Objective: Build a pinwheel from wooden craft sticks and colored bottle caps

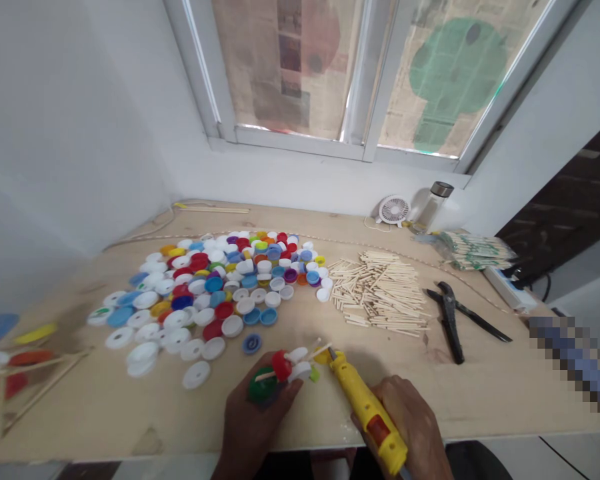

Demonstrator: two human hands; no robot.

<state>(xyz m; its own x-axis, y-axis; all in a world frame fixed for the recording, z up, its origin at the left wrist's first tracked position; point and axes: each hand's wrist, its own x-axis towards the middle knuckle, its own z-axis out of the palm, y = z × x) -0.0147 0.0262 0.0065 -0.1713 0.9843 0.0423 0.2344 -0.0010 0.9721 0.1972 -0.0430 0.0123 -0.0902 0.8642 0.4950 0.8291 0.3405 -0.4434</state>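
Near the table's front edge, my left hand (253,413) is closed around a small assembly of bottle caps and sticks. In it I make out a green cap (263,385), a red cap (281,366), white caps (300,371) and short wooden sticks. My right hand (405,417) grips a yellow glue gun (363,397) with a red patch on its side. The nozzle points up and left, close to a stick end and a yellow cap (322,355) at the assembly's right side. Whether the nozzle touches them I cannot tell.
Loose bottle caps (213,285) spread over the table's left and middle. Cut wooden sticks (385,293) are heaped right of them. Black-handled pliers (449,323), a bagged stick bundle (475,248), a small fan (394,210) and a bottle (433,205) lie beyond. A cap-and-stick frame (25,373) stands left.
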